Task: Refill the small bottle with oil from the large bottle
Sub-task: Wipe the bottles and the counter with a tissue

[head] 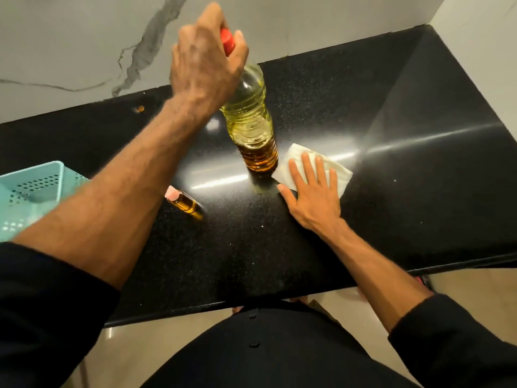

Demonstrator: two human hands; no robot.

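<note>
The large clear bottle (251, 121) of yellow oil stands upright on the black counter (391, 107), its red cap (228, 42) on. My left hand (205, 57) is wrapped around its neck and cap from above. The small amber bottle (186, 203) with a pale pink cap stands on the counter to the left of the large one, under my left forearm. My right hand (313, 191) lies flat, fingers spread, on a white folded tissue (335, 170) just right of the large bottle's base.
A light teal perforated plastic basket (30, 191) sits at the counter's left edge. A marbled white wall rises behind the counter. The counter's front edge runs just before my body, with beige floor below.
</note>
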